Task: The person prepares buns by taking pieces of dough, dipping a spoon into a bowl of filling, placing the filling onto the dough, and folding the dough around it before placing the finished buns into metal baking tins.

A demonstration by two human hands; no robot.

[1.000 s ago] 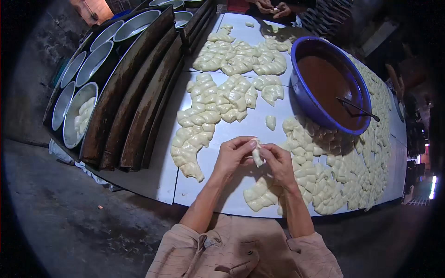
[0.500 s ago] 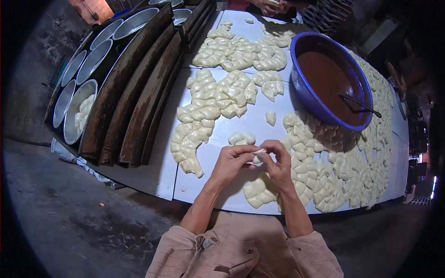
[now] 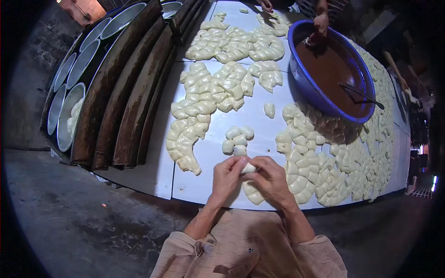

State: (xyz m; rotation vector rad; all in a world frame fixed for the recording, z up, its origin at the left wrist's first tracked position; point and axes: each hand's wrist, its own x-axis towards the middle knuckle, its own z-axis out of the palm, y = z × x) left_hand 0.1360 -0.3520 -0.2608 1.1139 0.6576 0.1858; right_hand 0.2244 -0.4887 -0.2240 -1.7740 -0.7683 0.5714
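A small pale dough piece (image 3: 246, 167) is pinched between my left hand (image 3: 228, 178) and my right hand (image 3: 269, 180), both closed on it above the near part of the white table (image 3: 187, 187). Just beyond my fingers lies a small cluster of rounded dough pieces (image 3: 237, 136). Joined slabs of glossy dough spread to the left (image 3: 192, 104) and right (image 3: 343, 167) of my hands and farther back (image 3: 225, 46).
A blue basin (image 3: 306, 88) of brown mixture holds a dark-handled utensil (image 3: 366, 98); a co-worker's hand (image 3: 320, 25) dips into it. More hands show at the far edge (image 3: 265, 5) and right (image 3: 398, 76). Rusty metal troughs (image 3: 109, 92) and metal pans (image 3: 85, 62) stand left.
My hands have lowered toward me, still on dough. The group of rounded pieces beyond them has grown. A co-worker's hand has moved from the far edge into the basin.
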